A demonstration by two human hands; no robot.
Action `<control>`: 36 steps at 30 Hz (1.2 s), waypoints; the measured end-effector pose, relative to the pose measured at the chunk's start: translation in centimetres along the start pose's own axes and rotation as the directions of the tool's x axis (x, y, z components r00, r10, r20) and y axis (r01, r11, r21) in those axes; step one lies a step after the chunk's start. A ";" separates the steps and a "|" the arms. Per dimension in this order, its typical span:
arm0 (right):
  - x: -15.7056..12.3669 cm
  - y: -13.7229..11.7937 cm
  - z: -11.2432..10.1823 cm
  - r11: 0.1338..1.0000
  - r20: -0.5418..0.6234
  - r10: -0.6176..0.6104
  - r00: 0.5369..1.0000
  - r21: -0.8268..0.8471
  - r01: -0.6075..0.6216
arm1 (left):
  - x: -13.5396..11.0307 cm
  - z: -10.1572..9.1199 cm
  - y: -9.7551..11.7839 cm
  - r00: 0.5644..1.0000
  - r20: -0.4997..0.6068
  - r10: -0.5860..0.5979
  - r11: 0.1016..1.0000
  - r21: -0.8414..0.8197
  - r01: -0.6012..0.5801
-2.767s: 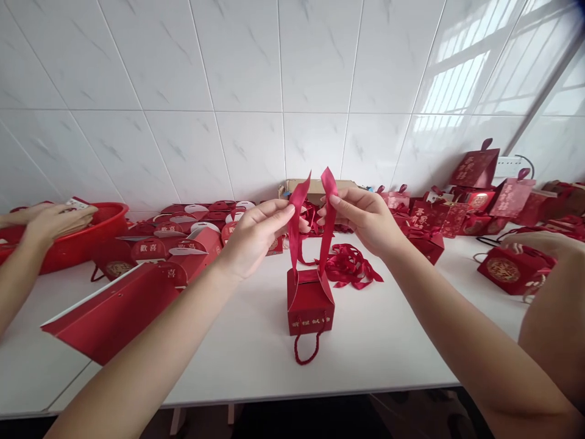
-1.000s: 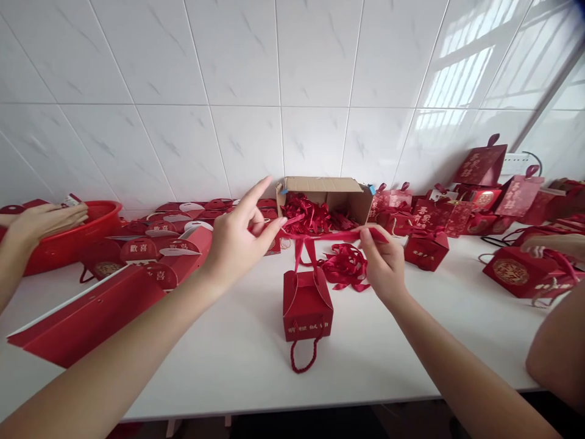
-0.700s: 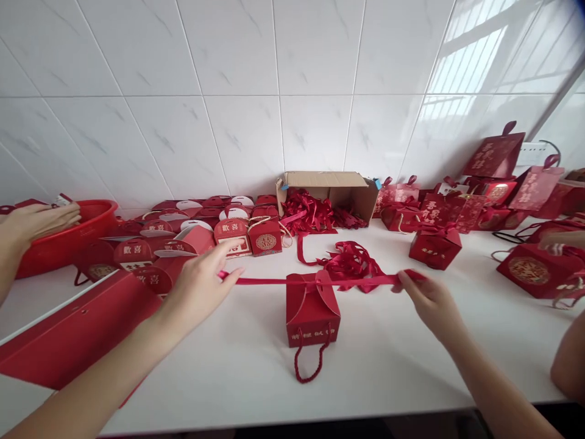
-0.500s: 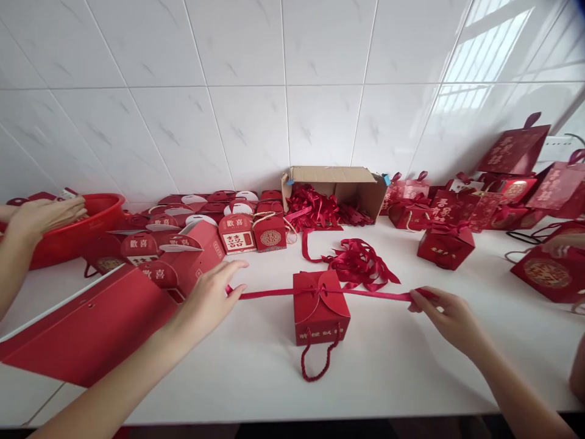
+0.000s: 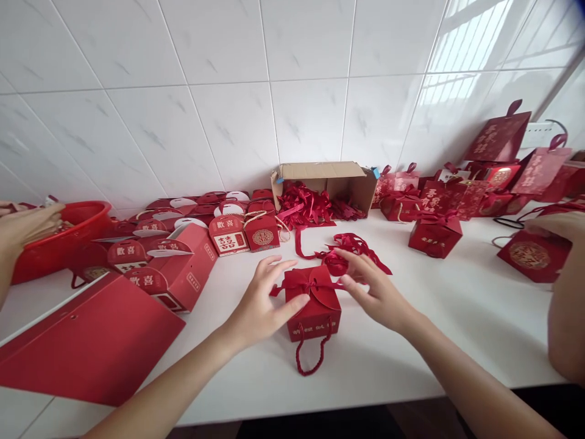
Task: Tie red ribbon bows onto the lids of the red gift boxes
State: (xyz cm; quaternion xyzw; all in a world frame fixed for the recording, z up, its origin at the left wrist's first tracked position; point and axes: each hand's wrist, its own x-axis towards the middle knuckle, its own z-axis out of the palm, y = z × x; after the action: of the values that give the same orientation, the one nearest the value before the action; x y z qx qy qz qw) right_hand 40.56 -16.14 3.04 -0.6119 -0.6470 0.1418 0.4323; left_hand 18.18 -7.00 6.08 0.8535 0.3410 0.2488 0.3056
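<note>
A small red gift box stands on the white table in front of me, its rope handle hanging toward the near edge. Across its folded top runs a red ribbon, knotted in the middle. At the box's left side is my left hand, fingers apart, thumb reaching over the front of the lid. My right hand hovers at the right side with fingers spread, close to the ribbon's right end. Neither hand grips anything. Just behind the box lies a loose heap of red ribbons.
A cardboard box of ribbons stands against the tiled wall. Red boxes crowd the left, beside a red basin with another person's hand. More gift boxes stand right, where another person's hand touches one.
Both hands have let go of the ribbon ends, held out to either side before, and come inward beside the box. The ribbon's ends now hang loose. The view has shifted slightly.
</note>
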 end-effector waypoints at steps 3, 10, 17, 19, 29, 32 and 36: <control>0.5 -1.0 1.0 1.000 0.117 0.016 0.993 -0.029 -0.012 | 0.3 0.4 0.7 0.995 0.103 0.004 0.996 0.084 -0.013; 0.8 -1.4 1.6 0.993 0.211 0.051 0.976 0.093 -0.072 | 1.0 0.4 0.8 0.991 0.128 0.044 0.993 0.102 -0.058; 0.8 -1.4 2.4 0.963 0.179 0.079 0.981 0.241 -0.121 | 0.7 0.6 0.8 0.989 0.134 0.058 0.994 0.081 -0.069; 0.7 -1.3 2.5 0.950 0.185 0.112 0.976 0.269 -0.160 | 0.5 0.5 0.6 0.984 0.163 0.072 0.995 0.058 -0.083; 0.4 -0.5 3.0 0.785 0.258 0.247 0.934 0.512 -0.349 | 0.8 0.0 -2.1 0.996 0.049 -0.068 0.983 -0.166 0.076; 0.4 -0.6 2.8 0.745 0.286 0.259 0.922 0.549 -0.379 | 1.1 -0.1 -2.9 0.989 0.064 -0.131 0.963 -0.229 0.142; 0.4 -0.7 2.6 0.717 0.320 0.254 0.913 0.571 -0.400 | 1.0 0.0 -3.9 0.983 0.081 -0.166 0.945 -0.273 0.183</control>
State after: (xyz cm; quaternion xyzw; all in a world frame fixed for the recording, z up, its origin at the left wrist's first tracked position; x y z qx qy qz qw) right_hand 38.23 -15.02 2.17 -0.5191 -0.4870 0.4891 0.5041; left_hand 17.16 -4.03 3.58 0.7751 0.3679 0.2418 0.4533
